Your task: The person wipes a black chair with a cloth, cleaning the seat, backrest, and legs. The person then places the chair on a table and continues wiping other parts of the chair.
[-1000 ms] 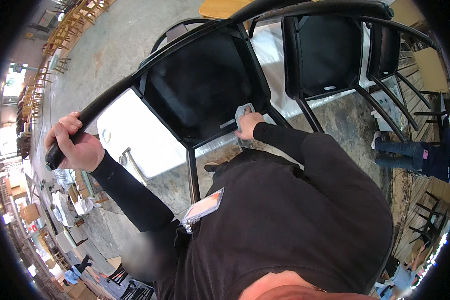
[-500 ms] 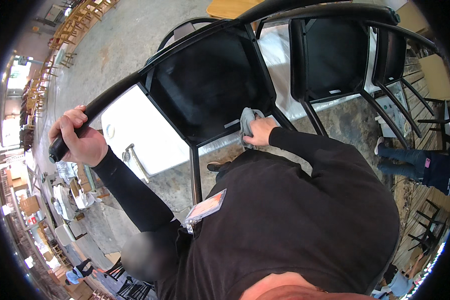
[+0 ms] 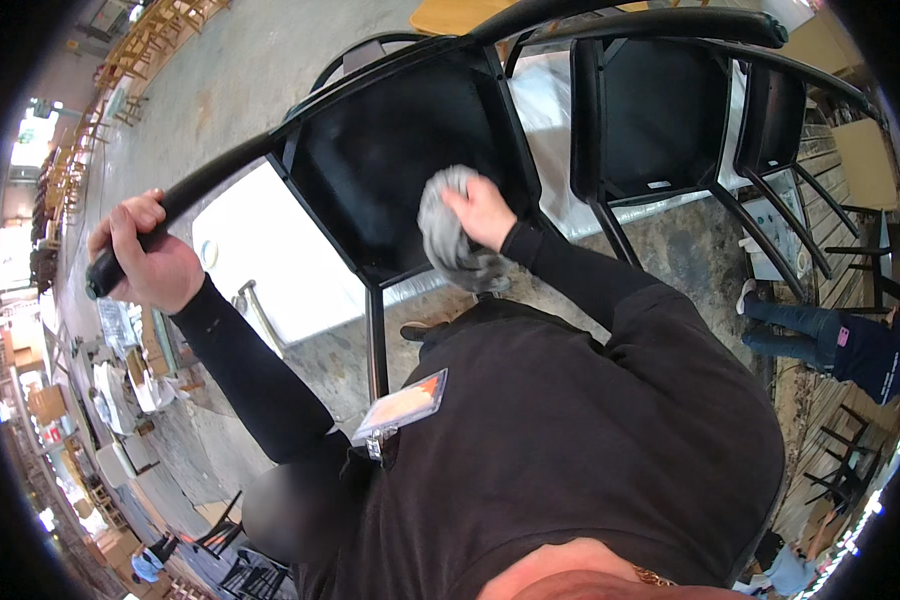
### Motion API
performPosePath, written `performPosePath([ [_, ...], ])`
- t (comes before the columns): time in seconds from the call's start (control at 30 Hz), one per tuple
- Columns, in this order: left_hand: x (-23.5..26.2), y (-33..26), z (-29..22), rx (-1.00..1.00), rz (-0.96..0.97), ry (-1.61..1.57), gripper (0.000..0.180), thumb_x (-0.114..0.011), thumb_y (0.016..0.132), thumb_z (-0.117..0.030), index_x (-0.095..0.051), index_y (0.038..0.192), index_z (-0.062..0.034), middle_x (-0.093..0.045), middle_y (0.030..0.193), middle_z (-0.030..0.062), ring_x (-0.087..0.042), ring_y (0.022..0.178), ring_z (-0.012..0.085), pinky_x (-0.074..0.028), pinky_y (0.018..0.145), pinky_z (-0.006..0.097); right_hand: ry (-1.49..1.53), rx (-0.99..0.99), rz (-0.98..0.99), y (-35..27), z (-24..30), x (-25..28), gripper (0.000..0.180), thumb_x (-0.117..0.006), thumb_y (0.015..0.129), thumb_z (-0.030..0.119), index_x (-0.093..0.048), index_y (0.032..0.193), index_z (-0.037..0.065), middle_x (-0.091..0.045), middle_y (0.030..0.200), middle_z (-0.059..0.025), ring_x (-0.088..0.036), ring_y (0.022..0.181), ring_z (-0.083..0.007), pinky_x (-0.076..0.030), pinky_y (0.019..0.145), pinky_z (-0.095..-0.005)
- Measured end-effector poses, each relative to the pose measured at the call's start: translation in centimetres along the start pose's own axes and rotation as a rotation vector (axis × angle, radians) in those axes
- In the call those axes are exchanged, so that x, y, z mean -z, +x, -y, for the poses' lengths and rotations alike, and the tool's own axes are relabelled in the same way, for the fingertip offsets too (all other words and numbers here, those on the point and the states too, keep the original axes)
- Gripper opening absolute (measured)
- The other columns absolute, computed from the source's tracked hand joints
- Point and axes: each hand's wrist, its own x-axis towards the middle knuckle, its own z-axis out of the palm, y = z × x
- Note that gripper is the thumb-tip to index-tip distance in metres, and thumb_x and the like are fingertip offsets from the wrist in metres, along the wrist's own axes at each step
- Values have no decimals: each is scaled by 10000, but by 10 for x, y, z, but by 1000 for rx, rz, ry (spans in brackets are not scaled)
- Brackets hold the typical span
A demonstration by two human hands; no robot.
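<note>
A black chair (image 3: 390, 150) lies tipped over on a white-covered table in front of me, the underside of its seat facing me. My left hand (image 3: 148, 250) is wrapped round the end of one chair leg at the left. In my right hand (image 3: 485, 210) is a grey cloth (image 3: 442, 225), bunched up and slightly blurred. The cloth is over the lower right part of the seat's underside; whether it touches the surface I cannot tell. Part of the seat's lower edge is hidden behind the cloth.
More black chairs (image 3: 660, 120) lie the same way to the right. On the white tabletop (image 3: 270, 240) are a hammer (image 3: 258, 312) and a roll of tape (image 3: 209, 252). At the right stands another person (image 3: 820, 340). Wooden chairs (image 3: 140, 60) line the far left.
My right hand has moved left and up with the cloth, from the seat's lower right corner onto its underside. The cloth hangs more spread out. My left hand keeps its grip.
</note>
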Motion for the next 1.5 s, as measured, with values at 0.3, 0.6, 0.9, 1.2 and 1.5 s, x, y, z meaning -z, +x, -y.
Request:
performPosePath([
  [0.3, 2, 0, 1, -15, 9, 7, 91, -633, 882, -33, -610, 795, -17, -588, 650, 106, -580, 611, 205, -541, 740, 446, -429, 480, -293, 84, 70, 29, 354, -644, 881, 316, -649, 974, -25, -537, 1263, -252, -612, 1033, -397, -509, 862, -429],
  [0.6, -4, 1, -5, -36, 45, 40, 81, -639, 889, -40, -600, 820, -20, -583, 646, 103, -573, 602, 203, -546, 720, 441, -1229, 730, 625, 7, -68, -81, 307, -613, 852, 392, -744, 1055, 202, -489, 1399, 44, -219, 1458, -292, -156, 1125, -699],
  [0.9, 2, -3, -2, -8, 13, 14, 66, -636, 886, -29, -598, 838, -3, -583, 661, 109, -573, 620, 203, -544, 739, 442, -1196, 545, -47, 110, -56, 17, 339, -608, 808, 214, -671, 1125, 112, -544, 1339, -97, -529, 1166, -322, -426, 1004, -451],
  [1.2, -3, -3, -4, -33, 11, 24, 66, -620, 902, -25, -600, 841, -11, -587, 670, 108, -571, 627, 189, -544, 736, 425, -1113, 14, -134, -29, -105, -65, 561, -503, 855, 73, -448, 1387, -96, -12, 1573, -345, -522, 1092, -461, -381, 1032, -489],
  [1.5, -2, -3, -6, 1, -1, 52, 121, -608, 908, -36, -572, 794, -20, -560, 657, 97, -558, 628, 197, -532, 745, 432, -790, 211, -411, 83, -48, -51, 237, -624, 800, 149, -678, 812, -81, -162, 1587, -254, -429, 1236, -482, -289, 1123, -516],
])
